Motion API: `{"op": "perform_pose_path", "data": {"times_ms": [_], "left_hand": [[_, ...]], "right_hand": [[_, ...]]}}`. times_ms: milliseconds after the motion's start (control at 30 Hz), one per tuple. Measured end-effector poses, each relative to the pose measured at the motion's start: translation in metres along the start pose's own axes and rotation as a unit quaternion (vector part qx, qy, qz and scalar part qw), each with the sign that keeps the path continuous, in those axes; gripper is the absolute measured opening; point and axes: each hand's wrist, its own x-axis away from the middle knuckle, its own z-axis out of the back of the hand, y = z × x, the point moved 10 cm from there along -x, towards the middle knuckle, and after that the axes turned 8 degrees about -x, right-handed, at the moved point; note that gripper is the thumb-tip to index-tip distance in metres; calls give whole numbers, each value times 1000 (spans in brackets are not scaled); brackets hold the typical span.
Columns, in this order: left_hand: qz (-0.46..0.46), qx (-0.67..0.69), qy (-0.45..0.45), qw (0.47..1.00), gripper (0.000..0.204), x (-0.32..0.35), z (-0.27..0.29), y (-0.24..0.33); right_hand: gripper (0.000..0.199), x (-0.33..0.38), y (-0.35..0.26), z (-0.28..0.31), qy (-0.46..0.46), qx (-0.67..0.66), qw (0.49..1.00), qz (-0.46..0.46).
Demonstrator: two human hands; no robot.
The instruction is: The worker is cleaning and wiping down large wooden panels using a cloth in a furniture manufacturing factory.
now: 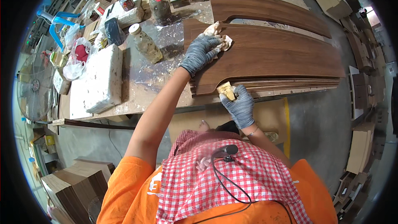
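A stack of dark brown wood-grain panels [273, 52] with cut-out curved edges lies on the workbench before me. My left hand [201, 53], in a grey knitted glove, rests on the left end of the top panel. Its fingers close over a crumpled whitish rag [226, 42], which bulges out on either side of them. At the stack's near edge, my right hand [240, 107], gloved the same way, grips a yellowish sponge-like pad [225, 90] beside the curved notch. The pad's far side touches or nearly touches the panel edge; I cannot tell which.
Another brown panel [265, 10] lies behind the stack. Left of it stand a white-capped bottle [145, 43], a blue-capped bottle [160, 6] and a white wrapped block [100, 79]. A fan [35, 85] is at far left. Cardboard stacks [74, 186] stand on the floor.
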Motion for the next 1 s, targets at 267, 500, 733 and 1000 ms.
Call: {"op": "perform_pose_path", "data": {"times_ms": [267,500,733,1000], "left_hand": [[16,3,-26,1000,36,-2,-3,2],[-5,11,-1,1000,36,0,1,5],[-14,-30,7,999,36,0,7,13],[4,-13,0,1000,37,-1,2,6]], "right_hand": [[33,0,-8,-34,-120,85,986,80],[36,-19,3,-9,-69,21,996,48],[28,-40,5,4,-60,74,994,52],[26,-31,-4,-11,-113,76,989,52]]}}
